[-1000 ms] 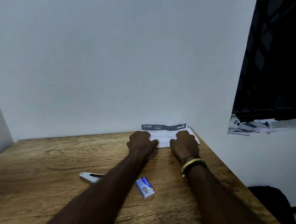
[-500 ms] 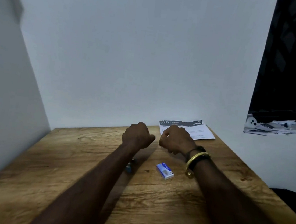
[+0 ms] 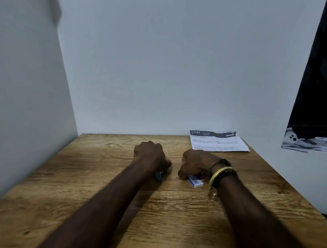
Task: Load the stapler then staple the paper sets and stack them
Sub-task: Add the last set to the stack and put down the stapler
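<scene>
A wooden table (image 3: 169, 215) carries everything. My left hand (image 3: 151, 157) is curled down over the stapler (image 3: 158, 176); only the stapler's blue end shows under my wrist. To its right, my right hand (image 3: 195, 163), with a gold bangle at the wrist, closes its fingers on the far end of the small blue-and-white staple box (image 3: 195, 182), which lies on the table. The printed paper sets (image 3: 219, 143) lie flat at the table's back right corner, beyond both hands. A tiny loose staple (image 3: 175, 178) lies between my hands.
White walls close the table in at the back and on the left. The table's right edge drops off beside a dark window, whose ledge (image 3: 316, 143) holds scattered papers.
Both hands have left the papers and come back and down toward me. The left now covers the stapler and the right rests on the staple box. The view has turned left.
</scene>
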Available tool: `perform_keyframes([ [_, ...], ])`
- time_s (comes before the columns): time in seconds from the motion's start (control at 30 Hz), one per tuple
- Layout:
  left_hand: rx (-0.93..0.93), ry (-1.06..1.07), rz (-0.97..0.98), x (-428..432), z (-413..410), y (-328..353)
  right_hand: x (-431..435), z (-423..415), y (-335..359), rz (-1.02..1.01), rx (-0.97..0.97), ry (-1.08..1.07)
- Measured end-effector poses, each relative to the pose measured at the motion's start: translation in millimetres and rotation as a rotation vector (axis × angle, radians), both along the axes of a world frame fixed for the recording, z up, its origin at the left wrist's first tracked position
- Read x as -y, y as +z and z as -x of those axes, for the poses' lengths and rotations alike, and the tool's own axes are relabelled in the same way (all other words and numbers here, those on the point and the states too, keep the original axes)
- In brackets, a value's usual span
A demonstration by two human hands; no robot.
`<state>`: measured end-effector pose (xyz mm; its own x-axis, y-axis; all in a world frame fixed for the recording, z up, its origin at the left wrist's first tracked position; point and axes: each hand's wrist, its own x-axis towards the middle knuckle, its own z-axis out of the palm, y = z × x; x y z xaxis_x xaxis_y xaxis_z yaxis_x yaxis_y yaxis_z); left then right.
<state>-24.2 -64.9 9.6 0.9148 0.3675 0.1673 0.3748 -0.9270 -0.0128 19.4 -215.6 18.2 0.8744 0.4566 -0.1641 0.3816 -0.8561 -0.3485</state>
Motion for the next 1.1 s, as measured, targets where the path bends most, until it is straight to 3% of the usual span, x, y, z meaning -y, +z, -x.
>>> perform_keyframes([
  [0.4,0.081,-0.056,0.309,-16,-4,-3,-33,-24,-18,-0.294,0.255,-0.118],
  [1.1,0.228,-0.093,0.319,-31,-19,-16,-58,-47,-30,-0.294,0.315,-0.174],
])
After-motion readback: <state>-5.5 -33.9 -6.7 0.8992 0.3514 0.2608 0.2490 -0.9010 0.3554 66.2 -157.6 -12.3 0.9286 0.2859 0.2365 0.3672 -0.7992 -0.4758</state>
